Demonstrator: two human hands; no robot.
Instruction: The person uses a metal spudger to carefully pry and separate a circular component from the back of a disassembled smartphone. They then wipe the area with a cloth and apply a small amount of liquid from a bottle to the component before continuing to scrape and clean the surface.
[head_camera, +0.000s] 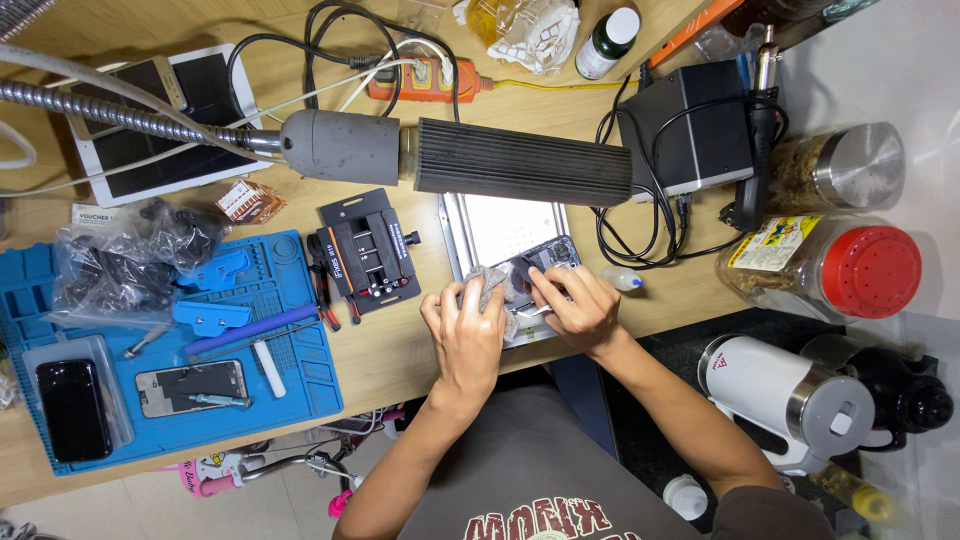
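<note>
Left hand (468, 335): fingers curled and pinched onto a crumpled grey cloth (487, 283), pressing it against the opened phone; clamped, not apart.
Right hand (578, 305): fingers drawn together in a pinch on a thin metal tool, probably tweezers (535, 311), tip on the phone's inside; the grip itself is partly hidden by the knuckles.
Head view, work piece: opened phone (545, 255), dark inner side up, lies on the silver metal plate (490, 228) at the near edge of the wooden desk (385, 355), under the ribbed black lamp head (522, 162).
Handling, phone: judged light, flat and stiff, but fragile; exposed inner parts and any glass would crack under bending or point pressure. Best held by the long side edges, flat on the plate, not by the bare middle.
Handling, cloth: soft and limp, grips anywhere, gives a non-slip pad between fingers and phone.
Handling, tweezers: thin, springy, sharp; light pinch near the mid-shank.
Head view, left side: blue work mat (290, 385) carries a second opened phone (190, 388), a black phone (72, 410) in a clear tray, blue clamps and a white stick.
Head view, centre: black holding jig (368, 252) just left of the plate.
Head view, right side: black power unit (685, 135) with cables; red-lidded jar (830, 268) and steel-lidded jar (840, 165) well apart from the hands.
Head view, far edge: white tablet (160, 125) and orange power strip (425, 78).
</note>
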